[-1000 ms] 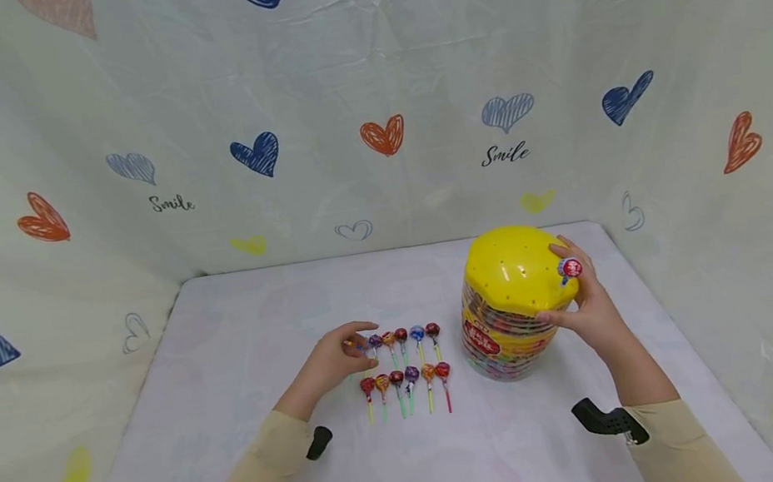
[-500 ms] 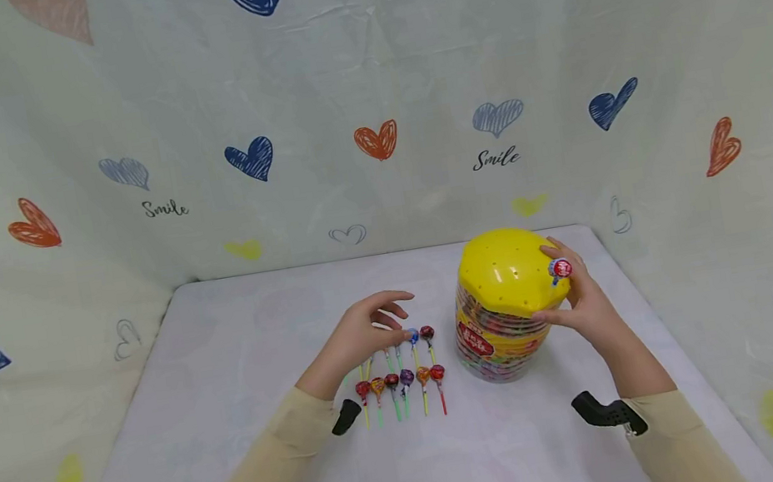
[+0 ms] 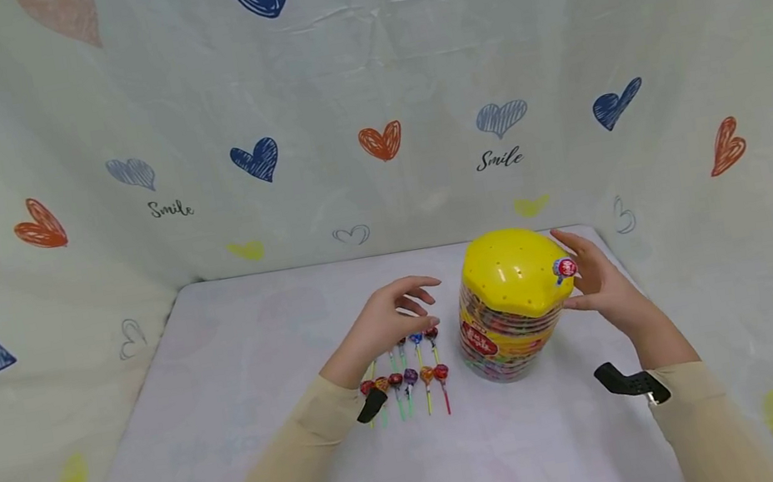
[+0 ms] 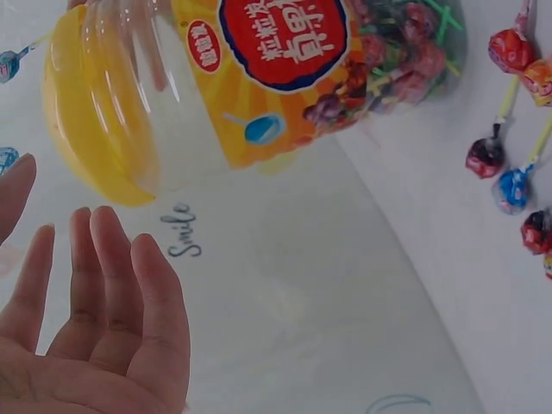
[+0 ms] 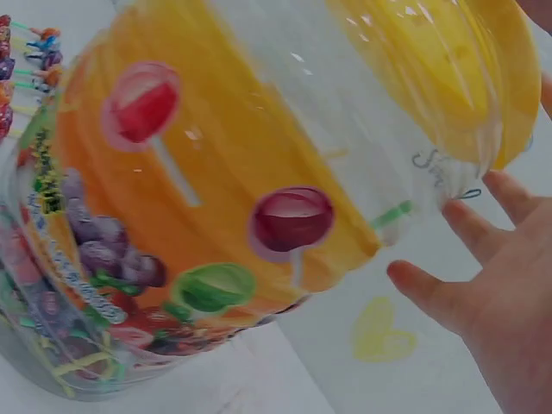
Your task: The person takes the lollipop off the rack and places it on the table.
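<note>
A large clear candy jar (image 3: 510, 331) with a yellow lid (image 3: 513, 271) stands on the table, lollipops visible in its lower part in both wrist views. My left hand (image 3: 394, 315), fingers spread and holding nothing, hovers left of the jar. It covers part of the back row of lollipops (image 3: 417, 339). A front row of lollipops (image 3: 426, 374) lies nearer to me, sticks pointing my way. On the jar's right side, my right hand (image 3: 606, 282) has its fingers spread beside the lid. The right wrist view has its fingertips (image 5: 405, 274) right by the jar's wall.
The white table (image 3: 255, 321) backs onto a pale cloth (image 3: 300, 78) printed with hearts and "Smile". Black wrist straps sit at both sleeves. A small lollipop figure (image 3: 564, 269) marks the lid's right edge.
My left hand has moved right and slightly away from me, from the back row's left end toward the jar. My right hand has let go of the jar and shifted right.
</note>
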`<state>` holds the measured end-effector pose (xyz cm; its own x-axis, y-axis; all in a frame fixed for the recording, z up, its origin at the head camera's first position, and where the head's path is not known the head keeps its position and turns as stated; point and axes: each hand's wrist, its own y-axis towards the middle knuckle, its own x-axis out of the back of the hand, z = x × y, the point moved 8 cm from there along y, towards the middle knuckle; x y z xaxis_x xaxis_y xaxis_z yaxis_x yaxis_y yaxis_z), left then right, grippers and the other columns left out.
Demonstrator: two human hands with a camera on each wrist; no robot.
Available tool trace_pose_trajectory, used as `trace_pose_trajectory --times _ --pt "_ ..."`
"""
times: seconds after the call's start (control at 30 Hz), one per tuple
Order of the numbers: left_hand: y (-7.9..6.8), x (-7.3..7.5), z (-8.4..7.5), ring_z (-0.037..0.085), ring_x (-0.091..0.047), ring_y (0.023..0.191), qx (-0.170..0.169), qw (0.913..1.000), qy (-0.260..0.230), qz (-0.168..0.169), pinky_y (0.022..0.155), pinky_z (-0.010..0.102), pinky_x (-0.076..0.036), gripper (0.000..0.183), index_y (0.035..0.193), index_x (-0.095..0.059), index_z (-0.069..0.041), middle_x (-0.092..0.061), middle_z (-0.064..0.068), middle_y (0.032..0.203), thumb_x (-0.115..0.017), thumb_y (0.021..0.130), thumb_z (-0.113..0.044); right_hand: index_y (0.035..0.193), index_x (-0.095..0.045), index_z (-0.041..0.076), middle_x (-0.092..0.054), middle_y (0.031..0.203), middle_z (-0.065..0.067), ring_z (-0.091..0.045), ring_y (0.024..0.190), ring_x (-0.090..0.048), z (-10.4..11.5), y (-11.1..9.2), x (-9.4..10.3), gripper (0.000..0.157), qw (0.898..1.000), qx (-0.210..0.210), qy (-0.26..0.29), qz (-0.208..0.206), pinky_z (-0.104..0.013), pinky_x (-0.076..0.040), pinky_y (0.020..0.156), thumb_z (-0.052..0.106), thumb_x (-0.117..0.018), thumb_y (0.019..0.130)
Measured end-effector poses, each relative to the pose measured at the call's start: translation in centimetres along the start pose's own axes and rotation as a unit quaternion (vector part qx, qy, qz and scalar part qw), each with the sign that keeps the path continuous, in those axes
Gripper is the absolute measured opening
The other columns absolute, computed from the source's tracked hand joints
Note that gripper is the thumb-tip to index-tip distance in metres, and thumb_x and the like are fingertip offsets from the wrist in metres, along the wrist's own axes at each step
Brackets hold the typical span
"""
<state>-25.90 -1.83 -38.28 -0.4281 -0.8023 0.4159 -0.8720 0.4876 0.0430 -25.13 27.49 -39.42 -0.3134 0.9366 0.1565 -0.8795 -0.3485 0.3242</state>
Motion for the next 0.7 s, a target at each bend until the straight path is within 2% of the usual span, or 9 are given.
trace_pose_trajectory --times 0.17,0.27,0.37,0.5,0.7 --pt "0.5 -0.5 -0.9 0.020 -0.061 0.090 -0.010 0.9999 -0.007 0.005 0.072 0.029 -0.056 0.049 0.129 -0.063 -0.018 -0.064 0.002 0.103 -0.077 0.084 -0.008 0.155 -0.015 0.005 -0.022 0.157 -0.010 -0.019 0.134 -0.039 -0.4 1.1 0.2 0.099 0.997 0.000 0.030 0.068 -0.032 -0.046 0.097 -0.020 -0.066 0.074" --pt "0.7 -0.9 -1.5 0.020 -0.060 0.090 -0.020 0.9997 -0.006 0.013 0.071 0.028 -0.056 0.048 0.129 -0.063 -0.017 -0.063 0.002 0.103 -0.077 0.084 -0.007 0.155 -0.017 0.007 -0.025 0.156 -0.010 -0.023 0.132 -0.041 -0.5 1.6 0.0 0.098 0.993 -0.007 0.050 0.102 -0.038 -0.048 0.096 -0.020 -0.065 0.075" --pt "1.0 -1.4 -2.2 0.019 -0.060 0.090 -0.029 0.9993 -0.006 0.023 0.070 0.028 -0.056 0.047 0.130 -0.062 -0.014 -0.063 0.002 0.103 -0.076 0.085 -0.007 0.155 -0.021 0.010 -0.027 0.155 -0.007 -0.022 0.131 -0.042 -0.6 1.8 -0.1 0.094 0.989 -0.012 0.067 0.129 -0.038 -0.048 0.096 -0.018 -0.064 0.076" --pt "1.4 -1.8 -2.9 0.018 -0.060 0.090 -0.037 0.9989 -0.003 0.028 0.069 0.027 -0.056 0.048 0.130 -0.061 -0.013 -0.063 0.001 0.102 -0.076 0.085 -0.007 0.155 -0.026 0.014 -0.028 0.153 -0.001 -0.017 0.127 -0.046 -0.7 1.7 -0.1 0.091 0.986 -0.019 0.091 0.139 -0.035 -0.049 0.095 -0.018 -0.063 0.078" --pt "1.7 -2.4 -3.0 0.018 -0.060 0.089 -0.034 0.9989 0.000 0.031 0.071 0.027 -0.056 0.046 0.130 -0.061 -0.015 -0.064 0.006 0.106 -0.074 0.086 -0.006 0.154 -0.028 0.018 -0.031 0.150 0.001 -0.015 0.123 -0.049 -1.1 1.4 -0.2 0.088 0.986 -0.032 0.112 0.120 -0.033 -0.049 0.095 -0.018 -0.061 0.081"
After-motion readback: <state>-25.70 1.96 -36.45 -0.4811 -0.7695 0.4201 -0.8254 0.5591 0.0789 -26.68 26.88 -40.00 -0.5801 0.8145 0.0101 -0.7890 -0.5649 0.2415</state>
